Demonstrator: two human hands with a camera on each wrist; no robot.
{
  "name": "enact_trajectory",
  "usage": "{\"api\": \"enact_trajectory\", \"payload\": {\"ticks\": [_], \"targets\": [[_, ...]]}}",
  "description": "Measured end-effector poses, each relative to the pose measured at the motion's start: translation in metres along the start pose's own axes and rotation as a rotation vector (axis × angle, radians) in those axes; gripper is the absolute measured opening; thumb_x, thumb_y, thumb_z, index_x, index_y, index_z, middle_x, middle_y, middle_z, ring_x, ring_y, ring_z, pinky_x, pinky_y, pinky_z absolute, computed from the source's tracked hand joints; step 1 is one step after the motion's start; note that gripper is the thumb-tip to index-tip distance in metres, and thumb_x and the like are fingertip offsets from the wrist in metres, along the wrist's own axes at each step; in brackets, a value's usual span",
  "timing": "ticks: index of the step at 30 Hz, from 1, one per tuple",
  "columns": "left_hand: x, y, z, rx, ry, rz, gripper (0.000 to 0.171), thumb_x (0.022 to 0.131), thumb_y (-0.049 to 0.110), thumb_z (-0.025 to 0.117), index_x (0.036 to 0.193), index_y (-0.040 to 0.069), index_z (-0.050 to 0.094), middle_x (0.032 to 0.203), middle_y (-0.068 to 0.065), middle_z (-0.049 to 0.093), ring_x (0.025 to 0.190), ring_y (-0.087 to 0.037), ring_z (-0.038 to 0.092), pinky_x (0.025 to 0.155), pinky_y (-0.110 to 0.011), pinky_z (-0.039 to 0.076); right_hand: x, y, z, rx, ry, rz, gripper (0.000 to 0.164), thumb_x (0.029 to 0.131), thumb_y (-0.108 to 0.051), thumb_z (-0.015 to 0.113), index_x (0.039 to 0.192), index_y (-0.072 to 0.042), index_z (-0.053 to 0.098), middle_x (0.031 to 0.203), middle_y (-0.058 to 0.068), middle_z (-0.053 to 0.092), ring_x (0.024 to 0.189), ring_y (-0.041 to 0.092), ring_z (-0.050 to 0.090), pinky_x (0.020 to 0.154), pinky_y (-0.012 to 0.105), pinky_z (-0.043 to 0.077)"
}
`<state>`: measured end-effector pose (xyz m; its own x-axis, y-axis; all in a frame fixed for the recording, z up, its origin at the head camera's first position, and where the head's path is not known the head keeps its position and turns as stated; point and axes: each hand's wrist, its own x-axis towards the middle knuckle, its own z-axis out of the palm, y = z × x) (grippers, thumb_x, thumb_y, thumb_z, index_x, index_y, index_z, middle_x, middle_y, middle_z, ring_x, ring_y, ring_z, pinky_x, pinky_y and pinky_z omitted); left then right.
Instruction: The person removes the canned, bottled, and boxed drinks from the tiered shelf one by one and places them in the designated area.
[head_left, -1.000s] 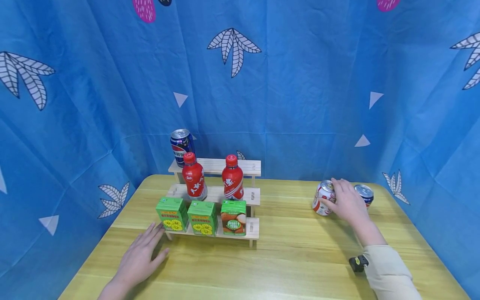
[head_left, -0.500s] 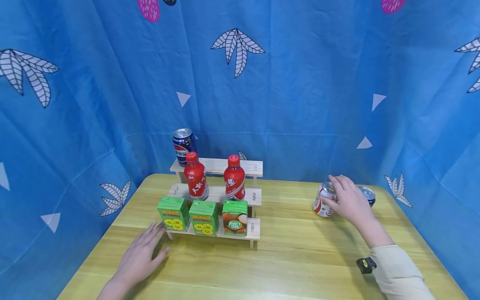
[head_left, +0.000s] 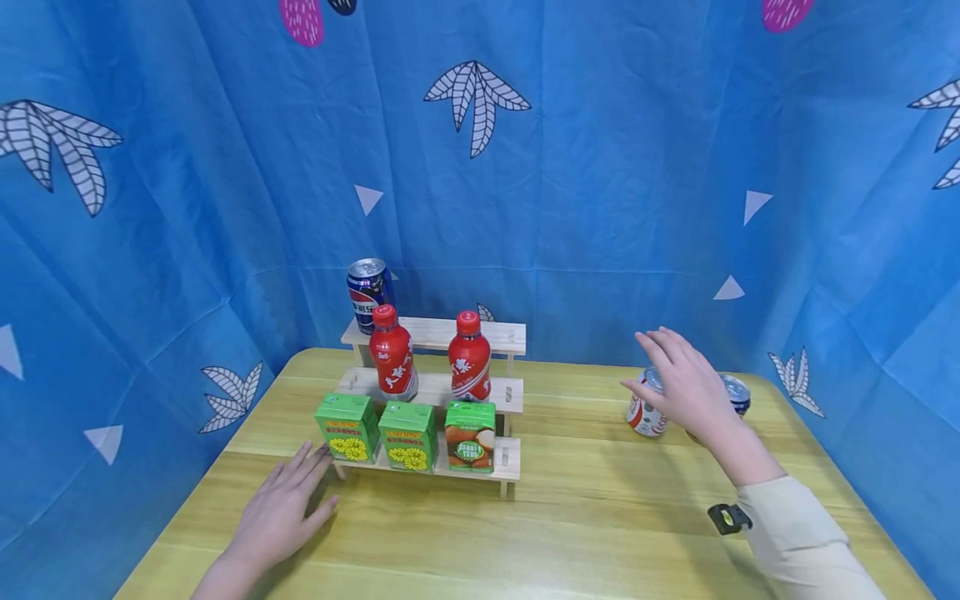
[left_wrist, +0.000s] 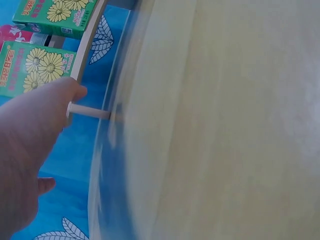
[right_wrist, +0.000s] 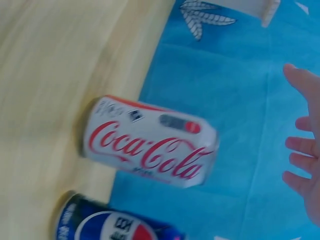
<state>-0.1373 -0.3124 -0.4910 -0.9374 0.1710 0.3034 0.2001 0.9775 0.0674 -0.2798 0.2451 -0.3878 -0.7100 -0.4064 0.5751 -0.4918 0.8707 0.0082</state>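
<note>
Head view: at right of the frame, the person's right hand [head_left: 686,383] hovers above a white metal Coca-Cola can [head_left: 643,418], thumb and fingers spread wide; the right wrist view shows a gap between hand and can. The can stands upright on the yellow wood-grain table [head_left: 570,500], near a dark blue metal can [head_left: 737,393] partly hidden by the hand. At lower left, the left hand [head_left: 273,517] has its fingers outstretched and thumb apart, fingertips at the left end of a three-step pale wooden rack [head_left: 507,457]; I cannot tell whether they touch it. Left of centre, the rack bears a blue metal Pepsi can [head_left: 367,296] on top, two red-capped red bottles [head_left: 392,358] midway and three green drink cartons [head_left: 407,442] lowest.
</note>
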Motion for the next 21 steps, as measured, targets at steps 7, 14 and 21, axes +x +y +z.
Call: {"api": "enact_trajectory", "payload": {"ticks": [7,14,21], "targets": [[0.001,0.004,-0.003,0.03,-0.01,0.0,0.063,0.09,0.043,0.064,0.14,0.007,0.052,0.151,-0.011,0.046,0.143,-0.037,0.036,0.112,-0.063,0.034,0.015,-0.016,-0.005,0.021,0.094,-0.096,0.092,0.088,-0.077,0.029,0.138,-0.002,0.051,0.135,0.022,0.054,0.132,0.041,0.045,0.104,0.061,0.044],[0.001,0.006,-0.004,0.047,0.012,0.006,0.063,0.089,0.042,0.066,0.139,0.007,0.053,0.15,-0.011,0.047,0.142,-0.037,0.037,0.112,-0.062,0.034,0.034,-0.039,-0.011,0.067,0.122,-0.129,0.091,0.088,-0.076,0.027,0.139,-0.005,0.05,0.137,0.02,0.054,0.135,0.039,0.043,0.105,0.061,0.043],[-0.001,0.008,-0.006,0.046,0.002,-0.014,0.064,0.09,0.043,0.064,0.141,0.007,0.051,0.152,-0.011,0.045,0.144,-0.036,0.035,0.114,-0.061,0.032,0.054,-0.065,-0.015,0.096,0.162,-0.173,0.086,0.089,-0.074,0.035,0.14,-0.006,0.05,0.138,0.019,0.054,0.137,0.037,0.043,0.107,0.058,0.043]]}}
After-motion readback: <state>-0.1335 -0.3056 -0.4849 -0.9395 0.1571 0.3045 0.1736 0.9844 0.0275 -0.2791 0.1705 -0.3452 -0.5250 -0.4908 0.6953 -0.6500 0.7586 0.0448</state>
